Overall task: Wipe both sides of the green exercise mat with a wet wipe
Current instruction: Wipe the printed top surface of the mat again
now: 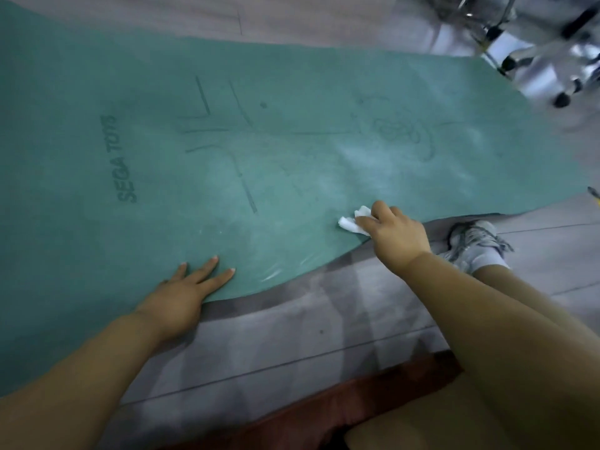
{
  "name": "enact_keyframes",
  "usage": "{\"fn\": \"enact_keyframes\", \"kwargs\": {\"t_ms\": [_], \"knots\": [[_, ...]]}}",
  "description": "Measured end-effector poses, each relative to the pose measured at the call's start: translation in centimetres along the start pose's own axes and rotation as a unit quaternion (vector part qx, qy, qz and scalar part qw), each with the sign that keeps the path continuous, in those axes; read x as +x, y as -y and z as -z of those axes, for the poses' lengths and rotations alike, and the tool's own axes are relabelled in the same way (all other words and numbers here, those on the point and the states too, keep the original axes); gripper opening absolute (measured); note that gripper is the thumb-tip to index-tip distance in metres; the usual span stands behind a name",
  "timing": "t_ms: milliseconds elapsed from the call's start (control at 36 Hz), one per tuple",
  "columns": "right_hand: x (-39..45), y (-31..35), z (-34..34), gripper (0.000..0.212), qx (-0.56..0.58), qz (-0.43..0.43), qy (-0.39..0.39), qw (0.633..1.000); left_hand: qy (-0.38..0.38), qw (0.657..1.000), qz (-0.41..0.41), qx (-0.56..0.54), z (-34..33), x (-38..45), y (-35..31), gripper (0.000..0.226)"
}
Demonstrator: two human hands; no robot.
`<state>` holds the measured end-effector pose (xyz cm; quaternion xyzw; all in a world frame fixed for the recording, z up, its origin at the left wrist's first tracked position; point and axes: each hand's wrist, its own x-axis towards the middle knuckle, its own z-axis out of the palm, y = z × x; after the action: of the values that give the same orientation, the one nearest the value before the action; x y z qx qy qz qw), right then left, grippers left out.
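The green exercise mat (227,164) is lying flat on the floor (324,336), spreading across most of the view. Its surface is looking matte and finely textured, printed with thin dark lines, a small dot, a looping outline drawing and the words "SEGA TOYS" running along one side. A pale, hazy sheen is showing over the part of the mat beyond the right hand, and wet streaks are glinting near the mat's near edge, which is curving in the wide-angle view.

The right hand (396,235) is resting on the mat close to that near edge, its fingers curling around a crumpled white wet wipe (352,222); the soft, bunched wad is sticking out past the knuckles and touching the mat.

The left hand (185,293) is pressing flat on the mat's near edge, fingers (207,267) straight and spread slightly apart, holding nothing.

The floor is showing grey, plank-like boards with thin dark seams. A grey laced sneaker (477,241) with a white sock is sitting on the floor just beside the mat's edge, near the right wrist. At the top right, blurred shiny metal equipment (535,50) with small dark wheels is standing on the floor beyond the mat.
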<state>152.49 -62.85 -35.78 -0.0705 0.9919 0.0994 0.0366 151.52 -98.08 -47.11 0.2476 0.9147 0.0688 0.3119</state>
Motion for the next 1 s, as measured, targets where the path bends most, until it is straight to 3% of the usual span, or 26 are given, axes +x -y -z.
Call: {"fn": "enact_keyframes", "kwargs": {"t_ms": [83, 278, 528, 722, 833, 917, 1000], "knots": [[-1.0, -1.8, 1.4, 0.051, -0.012, -0.026, 0.004, 1.0, 0.011, 0.999, -0.038, -0.006, 0.4, 1.1, -1.9, 0.088], [-2.5, -4.9, 4.1, 0.047, -0.071, -0.104, 0.096, 0.987, 0.019, 0.996, -0.076, 0.047, 0.5, 2.2, -7.3, 0.082], [-2.4, -4.8, 1.3, 0.053, -0.04, -0.086, 0.233, 0.968, 0.09, 0.991, -0.08, 0.051, 0.3, 1.6, -7.2, 0.077], [-1.6, -2.5, -0.8, 0.051, -0.016, -0.071, 0.318, 0.945, 0.127, 0.991, -0.022, 0.028, 0.5, -0.4, -3.8, 0.076], [-1.0, -0.8, -1.1, 0.054, 0.005, -0.059, 0.367, 0.928, 0.092, 0.99, 0.091, 0.061, 1.3, -0.7, -0.7, 0.079], [-0.4, 0.9, -1.4, 0.06, 0.029, -0.051, 0.356, 0.933, 0.105, 0.986, 0.127, 0.033, 1.3, -0.9, 1.6, 0.082], [0.7, 3.2, -1.8, 0.051, 0.061, -0.041, 0.319, 0.945, 0.082, 0.99, 0.112, 0.021, 1.1, -0.7, 2.6, 0.076]]}}
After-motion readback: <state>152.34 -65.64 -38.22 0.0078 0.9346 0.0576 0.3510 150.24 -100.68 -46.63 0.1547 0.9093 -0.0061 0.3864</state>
